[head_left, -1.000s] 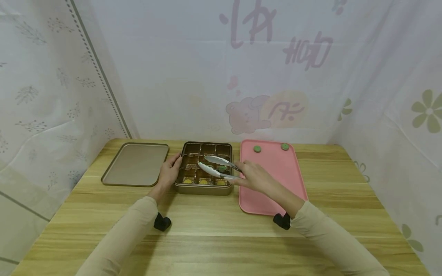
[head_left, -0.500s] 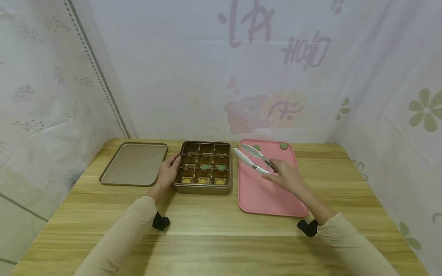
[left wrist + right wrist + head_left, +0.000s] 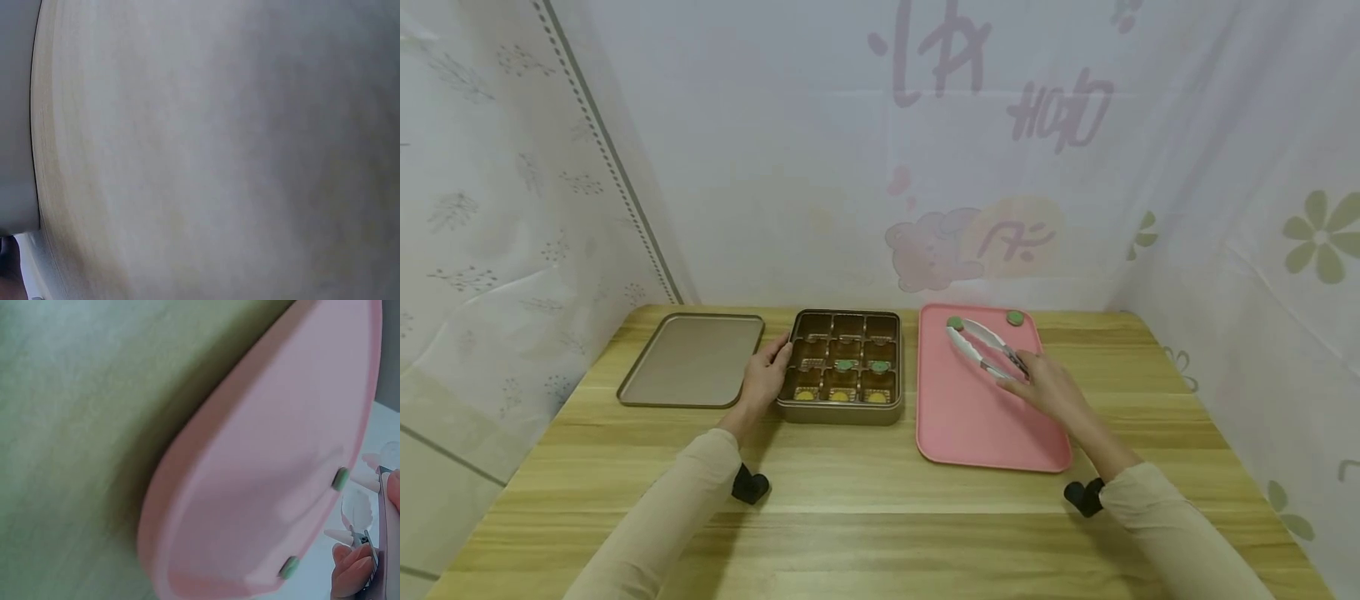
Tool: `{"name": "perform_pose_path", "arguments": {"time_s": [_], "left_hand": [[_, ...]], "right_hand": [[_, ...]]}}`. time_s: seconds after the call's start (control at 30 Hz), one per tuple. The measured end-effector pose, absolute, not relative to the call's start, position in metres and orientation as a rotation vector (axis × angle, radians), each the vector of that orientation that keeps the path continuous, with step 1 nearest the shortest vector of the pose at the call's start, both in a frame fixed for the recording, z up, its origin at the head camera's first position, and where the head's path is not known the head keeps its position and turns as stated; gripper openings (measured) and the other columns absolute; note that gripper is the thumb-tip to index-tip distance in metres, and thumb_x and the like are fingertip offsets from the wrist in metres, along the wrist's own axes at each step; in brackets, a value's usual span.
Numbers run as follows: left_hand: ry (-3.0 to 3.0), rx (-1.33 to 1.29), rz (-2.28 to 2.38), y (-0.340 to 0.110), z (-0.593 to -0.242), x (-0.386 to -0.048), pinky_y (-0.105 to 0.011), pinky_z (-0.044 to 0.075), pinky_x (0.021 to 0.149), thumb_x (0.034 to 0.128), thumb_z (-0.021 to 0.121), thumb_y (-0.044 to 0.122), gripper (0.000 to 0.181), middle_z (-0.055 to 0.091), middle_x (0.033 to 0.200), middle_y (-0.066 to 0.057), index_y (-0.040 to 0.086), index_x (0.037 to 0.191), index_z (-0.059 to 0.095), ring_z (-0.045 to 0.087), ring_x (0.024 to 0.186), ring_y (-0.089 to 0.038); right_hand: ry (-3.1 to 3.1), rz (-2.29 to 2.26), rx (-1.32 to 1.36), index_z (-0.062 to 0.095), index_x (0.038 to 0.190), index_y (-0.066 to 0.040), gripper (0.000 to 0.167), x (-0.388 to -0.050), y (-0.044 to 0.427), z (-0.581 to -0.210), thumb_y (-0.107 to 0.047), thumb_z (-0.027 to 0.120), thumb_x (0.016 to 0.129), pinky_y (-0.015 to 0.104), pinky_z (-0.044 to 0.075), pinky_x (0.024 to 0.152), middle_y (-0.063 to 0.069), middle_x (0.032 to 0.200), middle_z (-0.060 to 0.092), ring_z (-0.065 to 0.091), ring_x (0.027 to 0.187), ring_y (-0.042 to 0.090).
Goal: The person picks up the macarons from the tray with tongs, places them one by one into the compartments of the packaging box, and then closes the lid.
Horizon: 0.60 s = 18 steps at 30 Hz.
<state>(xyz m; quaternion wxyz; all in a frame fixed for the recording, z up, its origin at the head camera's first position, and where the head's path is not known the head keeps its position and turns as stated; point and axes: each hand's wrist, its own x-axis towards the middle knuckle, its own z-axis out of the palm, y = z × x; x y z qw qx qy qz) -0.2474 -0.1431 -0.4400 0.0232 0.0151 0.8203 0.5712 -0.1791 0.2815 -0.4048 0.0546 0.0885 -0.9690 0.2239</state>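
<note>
My right hand (image 3: 1051, 387) holds metal tongs (image 3: 973, 346), spread apart, over the pink tray (image 3: 977, 425). Their tips are at a small round green piece (image 3: 955, 322), perhaps a cookie; contact is unclear. A second green piece (image 3: 1015, 317) lies in the tray's far right corner. On the left, my left hand (image 3: 766, 377) grips the side of a bronze-coloured box (image 3: 842, 414) with divided compartments. Three yellow pieces (image 3: 839, 397) fill its front row, and two green pieces (image 3: 845, 365) sit in its middle row. In the right wrist view the tongs (image 3: 357, 509) appear beyond the tray.
A flat bronze-coloured lid (image 3: 692, 360) lies left of the box on the wooden table (image 3: 850, 517). Patterned cloth (image 3: 775, 167) hangs behind the table and along both sides. The tray stands just right of the box, with a narrow gap between them.
The right hand has carried the spread tongs from over the box rightward to the green piece on the tray. A green piece formerly behind the tongs now shows in the box. The left hand stays put.
</note>
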Motion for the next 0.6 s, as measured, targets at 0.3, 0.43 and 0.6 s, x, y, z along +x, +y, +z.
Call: {"name": "perform_pose_path", "arguments": {"time_s": [0.3, 0.43, 0.6], "left_hand": [[2.543, 0.045, 1.777, -0.143, -0.441, -0.249, -0.043, 0.031, 0.111, 0.1028, 0.039, 0.027, 0.048, 0.034, 0.150, -0.010, 0.008, 0.146, 0.035, 0.030, 0.139, -0.028], [2.558, 0.047, 1.766, -0.142, -0.442, -0.249, -0.044, 0.032, 0.110, 0.1030, 0.038, 0.026, 0.047, 0.034, 0.150, -0.011, 0.007, 0.146, 0.034, 0.030, 0.139, -0.029], [2.569, 0.036, 1.768, -0.142, -0.441, -0.249, -0.044, 0.033, 0.110, 0.1031, 0.039, 0.026, 0.047, 0.035, 0.150, -0.012, 0.007, 0.146, 0.035, 0.031, 0.138, -0.029]], "right_hand": [[-2.975, 0.601, 0.209, 0.055, 0.085, 0.003, 0.035, -0.194, 0.285, -0.412, -0.026, 0.074, 0.082, 0.027, 0.031, 0.049, 0.004, 0.061, 0.041, 0.040, 0.056, 0.017], [-2.971, 0.588, 0.218, 0.055, 0.084, 0.004, 0.034, -0.200, 0.285, -0.414, -0.025, 0.074, 0.082, 0.027, 0.030, 0.049, 0.004, 0.061, 0.041, 0.039, 0.055, 0.018], [-2.976, 0.571, 0.214, 0.055, 0.082, 0.004, 0.033, -0.206, 0.284, -0.415, -0.023, 0.074, 0.082, 0.028, 0.030, 0.050, 0.005, 0.061, 0.041, 0.040, 0.056, 0.019]]}}
